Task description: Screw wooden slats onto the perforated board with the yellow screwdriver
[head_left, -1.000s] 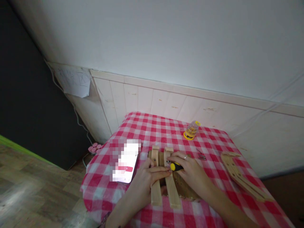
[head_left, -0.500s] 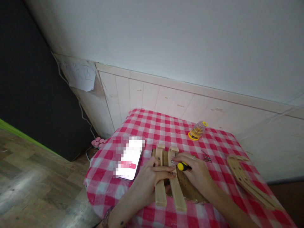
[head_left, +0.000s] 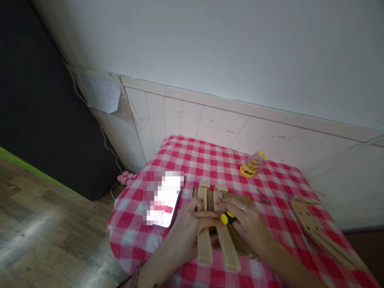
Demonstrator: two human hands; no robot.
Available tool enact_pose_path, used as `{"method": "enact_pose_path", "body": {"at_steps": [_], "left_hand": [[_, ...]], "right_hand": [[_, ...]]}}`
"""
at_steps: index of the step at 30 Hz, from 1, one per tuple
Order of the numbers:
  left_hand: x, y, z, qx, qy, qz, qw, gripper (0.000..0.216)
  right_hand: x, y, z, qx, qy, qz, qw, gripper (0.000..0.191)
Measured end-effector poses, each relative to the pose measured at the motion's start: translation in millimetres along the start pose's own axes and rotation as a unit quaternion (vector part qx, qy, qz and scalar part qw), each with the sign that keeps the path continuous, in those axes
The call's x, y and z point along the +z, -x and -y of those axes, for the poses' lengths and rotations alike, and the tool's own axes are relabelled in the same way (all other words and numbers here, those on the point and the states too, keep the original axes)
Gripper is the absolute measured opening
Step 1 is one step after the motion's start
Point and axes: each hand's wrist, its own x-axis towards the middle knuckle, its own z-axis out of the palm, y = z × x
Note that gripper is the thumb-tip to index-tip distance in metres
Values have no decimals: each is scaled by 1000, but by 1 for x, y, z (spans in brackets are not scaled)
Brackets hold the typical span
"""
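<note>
My left hand (head_left: 195,220) grips two pale wooden legs, its fingers lying across the left leg (head_left: 205,250) and reaching the right leg (head_left: 229,252). Both legs lie over a brown wooden board (head_left: 243,244), which my hands partly cover. A dark screw head shows near the top of the left leg. In my right hand (head_left: 247,220) is a screwdriver with a yellow and black handle (head_left: 227,218). My right fingertips rest near the upper part of the right leg, and the screwdriver's tip is hidden there.
A phone (head_left: 164,200) lies left of my hands. Behind stands a clear container with a yellow base (head_left: 247,171). Several screws (head_left: 264,200) lie right of my hand, and a curved wooden piece (head_left: 318,232) lies at the right. The checked tablecloth (head_left: 192,154) meets a panelled wall (head_left: 192,118).
The yellow end of the screwdriver handle has swung slightly left and down toward my left fingers. My left hand keeps its hold on the legs. The view has shifted a little.
</note>
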Motion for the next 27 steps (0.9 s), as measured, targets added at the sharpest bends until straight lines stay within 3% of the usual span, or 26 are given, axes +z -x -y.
{"method": "enact_pose_path", "body": {"at_steps": [8, 16, 22, 27], "left_hand": [[-2, -2, 1, -37, -13, 46, 998, 30], [1, 1, 2, -26, -14, 18, 999, 29], [-3, -1, -1, -42, -14, 48, 998, 30], [0, -1, 1, -26, -10, 29, 999, 30]], "right_hand": [[2, 1, 1, 14, -17, -11, 1000, 54], [5, 1, -1, 11, -50, -34, 998, 54], [6, 4, -3, 18, -47, -38, 998, 55], [7, 7, -5, 28, -63, -21, 997, 57]]}}
